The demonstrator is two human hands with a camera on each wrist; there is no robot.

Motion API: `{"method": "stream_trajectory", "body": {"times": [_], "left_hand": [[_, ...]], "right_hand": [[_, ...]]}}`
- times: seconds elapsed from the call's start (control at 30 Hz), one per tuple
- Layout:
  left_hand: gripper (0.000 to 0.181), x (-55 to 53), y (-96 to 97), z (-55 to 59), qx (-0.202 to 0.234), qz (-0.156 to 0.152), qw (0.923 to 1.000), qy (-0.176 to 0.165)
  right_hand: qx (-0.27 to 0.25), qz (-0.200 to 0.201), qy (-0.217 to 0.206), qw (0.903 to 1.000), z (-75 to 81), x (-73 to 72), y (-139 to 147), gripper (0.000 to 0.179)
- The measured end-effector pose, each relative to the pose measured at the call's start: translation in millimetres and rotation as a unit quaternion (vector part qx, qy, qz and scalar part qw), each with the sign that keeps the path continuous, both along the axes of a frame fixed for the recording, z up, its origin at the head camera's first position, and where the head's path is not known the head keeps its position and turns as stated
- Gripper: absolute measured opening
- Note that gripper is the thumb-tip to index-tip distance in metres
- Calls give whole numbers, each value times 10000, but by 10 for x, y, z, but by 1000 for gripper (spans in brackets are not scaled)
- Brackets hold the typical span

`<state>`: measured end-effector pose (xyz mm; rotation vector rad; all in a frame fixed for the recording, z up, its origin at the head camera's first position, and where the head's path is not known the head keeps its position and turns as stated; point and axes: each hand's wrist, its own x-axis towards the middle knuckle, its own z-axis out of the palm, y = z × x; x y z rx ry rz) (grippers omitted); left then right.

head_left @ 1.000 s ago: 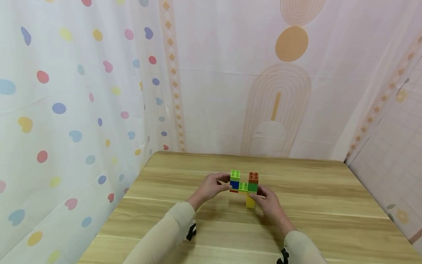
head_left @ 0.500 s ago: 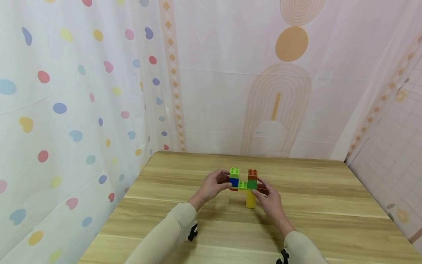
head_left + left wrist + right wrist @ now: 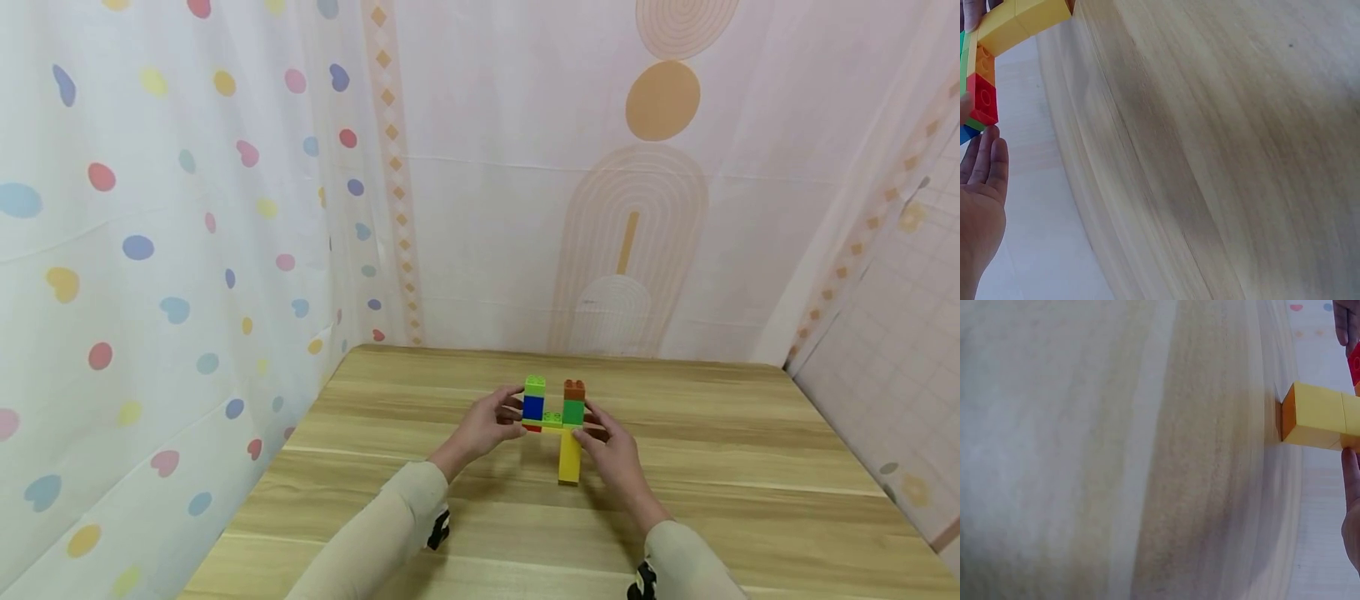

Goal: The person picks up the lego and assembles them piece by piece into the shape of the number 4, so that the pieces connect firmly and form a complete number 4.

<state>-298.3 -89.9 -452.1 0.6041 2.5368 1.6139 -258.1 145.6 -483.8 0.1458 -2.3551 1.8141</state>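
A toy-brick build [image 3: 552,422] is held between both hands in the head view. A lime plate joins a left stack, with a lime brick [image 3: 535,387] over a blue brick [image 3: 533,407], and a right stack, with a brown brick [image 3: 573,390] over a green brick [image 3: 573,412]. Under the plate are a red brick [image 3: 985,100] at left and a yellow column [image 3: 569,457] at right. My left hand [image 3: 480,427] grips the left end; my right hand [image 3: 617,454] pinches the right side. The column's end face shows in the right wrist view.
A wood-grain table [image 3: 480,533] spreads beneath the hands. Patterned curtains [image 3: 480,208] hang behind it and along its left side. Dark straps [image 3: 439,529] sit at both sleeves.
The build has tipped back: its stud tops show less, its upper bricks sit slightly higher, and the column's lower end has come nearer me. My left thumb now lies lower on the left end.
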Motion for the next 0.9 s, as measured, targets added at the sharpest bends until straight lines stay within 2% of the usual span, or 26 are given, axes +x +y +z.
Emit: {"method": "stream_trajectory", "body": {"times": [0.3,0.63,0.9], "left_hand": [[75,-27,-1,-40,-274,-9,9996,50],[76,-16,-28,-37,-180,-109,9998,-26],[76,-6,-37,-40,-288,-90,9995,-97]], "right_hand": [[36,152,-218,9996,8,-11,-7,67],[178,239,-226,9993,12,-26,-14,68],[315,224,-179,9991,-17,-41,-8,67]]}}
